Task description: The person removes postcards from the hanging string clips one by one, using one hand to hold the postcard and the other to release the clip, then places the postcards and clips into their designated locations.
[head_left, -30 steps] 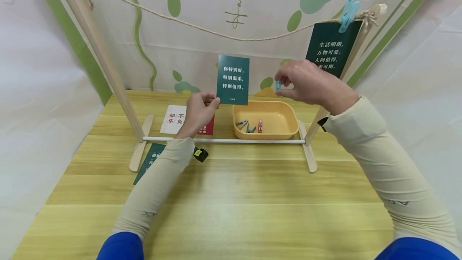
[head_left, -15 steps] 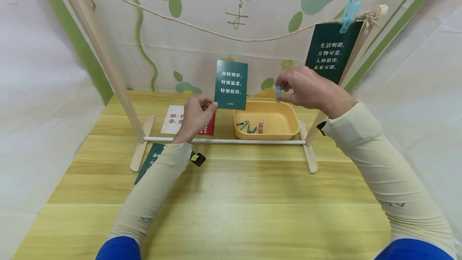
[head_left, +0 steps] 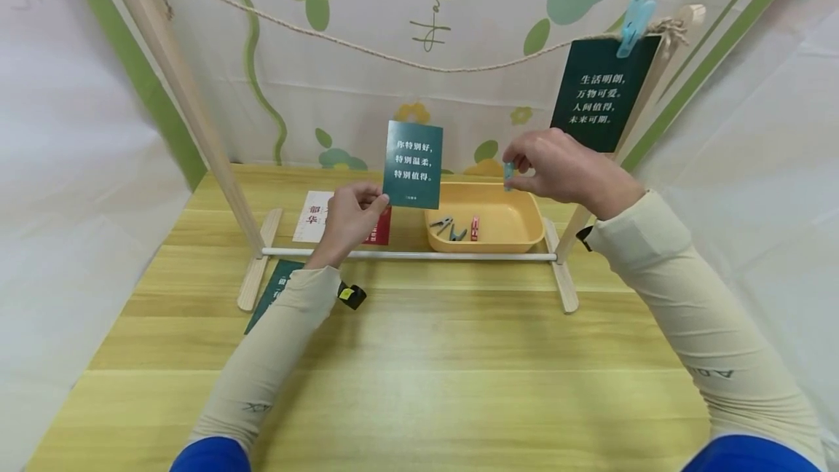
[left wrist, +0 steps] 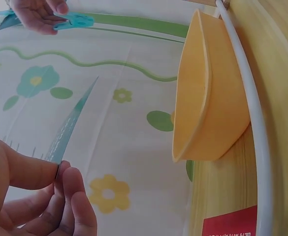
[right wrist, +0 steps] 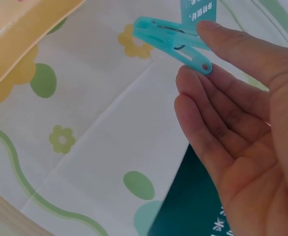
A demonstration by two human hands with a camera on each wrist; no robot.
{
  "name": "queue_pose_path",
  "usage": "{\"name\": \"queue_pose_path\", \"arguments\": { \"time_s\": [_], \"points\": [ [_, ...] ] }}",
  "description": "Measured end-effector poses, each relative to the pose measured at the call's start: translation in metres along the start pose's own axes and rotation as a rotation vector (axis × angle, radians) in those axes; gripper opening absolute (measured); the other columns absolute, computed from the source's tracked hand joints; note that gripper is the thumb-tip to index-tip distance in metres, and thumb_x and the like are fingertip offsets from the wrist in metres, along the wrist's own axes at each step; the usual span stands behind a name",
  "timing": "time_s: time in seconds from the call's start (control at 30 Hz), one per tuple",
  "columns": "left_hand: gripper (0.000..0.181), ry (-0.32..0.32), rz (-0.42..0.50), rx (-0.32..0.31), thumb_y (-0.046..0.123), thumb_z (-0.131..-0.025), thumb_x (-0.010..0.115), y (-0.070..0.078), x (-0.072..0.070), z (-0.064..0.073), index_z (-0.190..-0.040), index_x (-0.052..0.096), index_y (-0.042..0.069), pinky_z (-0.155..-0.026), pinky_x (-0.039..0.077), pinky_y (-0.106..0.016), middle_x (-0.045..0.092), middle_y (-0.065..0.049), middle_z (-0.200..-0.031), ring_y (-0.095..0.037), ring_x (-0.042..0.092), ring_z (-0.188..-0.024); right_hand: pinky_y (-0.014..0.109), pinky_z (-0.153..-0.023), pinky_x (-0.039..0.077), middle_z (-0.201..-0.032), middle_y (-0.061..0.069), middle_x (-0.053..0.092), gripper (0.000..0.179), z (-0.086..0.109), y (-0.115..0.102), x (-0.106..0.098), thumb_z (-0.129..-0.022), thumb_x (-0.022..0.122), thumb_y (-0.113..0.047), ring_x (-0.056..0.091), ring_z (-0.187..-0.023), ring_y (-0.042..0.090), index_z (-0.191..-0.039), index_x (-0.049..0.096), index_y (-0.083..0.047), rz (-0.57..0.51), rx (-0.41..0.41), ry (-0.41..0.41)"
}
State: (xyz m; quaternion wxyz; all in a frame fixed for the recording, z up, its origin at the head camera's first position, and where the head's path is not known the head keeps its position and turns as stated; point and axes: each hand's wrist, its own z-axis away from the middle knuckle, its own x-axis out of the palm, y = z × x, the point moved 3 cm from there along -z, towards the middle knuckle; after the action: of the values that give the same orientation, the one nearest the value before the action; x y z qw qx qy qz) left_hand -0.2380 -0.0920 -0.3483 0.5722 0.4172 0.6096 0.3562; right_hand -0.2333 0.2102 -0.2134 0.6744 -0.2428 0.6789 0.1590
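Observation:
My left hand (head_left: 352,221) pinches a dark green card (head_left: 412,166) with white writing by its lower left corner, upright in the air below the rope (head_left: 367,54). In the left wrist view the card is seen nearly edge-on between thumb and fingers. To the right, my right hand (head_left: 564,170) pinches a light blue clothespin (right wrist: 171,37) by its handle ends; its tip points away from the fingers in the right wrist view. Behind this hand, another green card (head_left: 595,93) hangs from the rope's right end under a blue clothespin (head_left: 635,26).
A wooden stand (head_left: 190,104) carries the rope, with a white rod (head_left: 419,256) near the table. Behind the rod lie a yellow basin (head_left: 511,218) with several clothespins, a white card (head_left: 311,217) and a red card (head_left: 380,230). One green card (head_left: 270,293) lies front left.
My left hand has lowered the green card and drawn it slightly left. The right hand, keeping the blue clothespin, has come down a little, uncovering more writing on the hanging card.

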Motion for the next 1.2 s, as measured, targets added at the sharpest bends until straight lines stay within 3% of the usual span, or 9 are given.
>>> {"name": "queue_pose_path", "arguments": {
  "time_s": [0.3, 0.63, 1.2],
  "points": [
    [0.024, -0.017, -0.015, 0.026, 0.018, -0.104, 0.066, -0.004, -0.005, 0.01, -0.118, 0.073, -0.001, -0.09, 0.057, -0.04, 0.074, -0.016, -0.11, -0.029, 0.066, -0.098, 0.047, -0.092, 0.063, -0.111, 0.016, 0.076, 0.033, 0.001, 0.004, 0.014, -0.092, 0.083, -0.009, 0.071, -0.1, 0.03, -0.12, 0.072, 0.004, -0.036, 0.004, -0.013],
    [0.026, -0.032, -0.026, -0.007, 0.02, -0.104, 0.065, -0.009, -0.011, 0.018, -0.121, 0.073, 0.001, -0.084, 0.056, -0.034, 0.076, -0.016, -0.112, -0.027, 0.067, -0.096, 0.047, -0.089, 0.064, -0.108, 0.016, 0.076, 0.029, 0.0, 0.008, 0.028, -0.091, 0.083, -0.008, 0.072, -0.097, 0.029, -0.115, 0.073, 0.003, -0.081, -0.01, -0.03],
    [0.026, -0.032, -0.034, -0.05, 0.017, -0.105, 0.066, -0.029, -0.019, 0.031, -0.121, 0.072, -0.001, -0.095, 0.057, -0.042, 0.073, -0.018, -0.113, -0.028, 0.067, -0.102, 0.046, -0.089, 0.064, -0.108, 0.015, 0.076, 0.028, -0.006, 0.011, 0.051, -0.091, 0.083, -0.01, 0.073, -0.098, 0.028, -0.114, 0.073, 0.002, -0.102, -0.022, -0.068]
  ]
}}
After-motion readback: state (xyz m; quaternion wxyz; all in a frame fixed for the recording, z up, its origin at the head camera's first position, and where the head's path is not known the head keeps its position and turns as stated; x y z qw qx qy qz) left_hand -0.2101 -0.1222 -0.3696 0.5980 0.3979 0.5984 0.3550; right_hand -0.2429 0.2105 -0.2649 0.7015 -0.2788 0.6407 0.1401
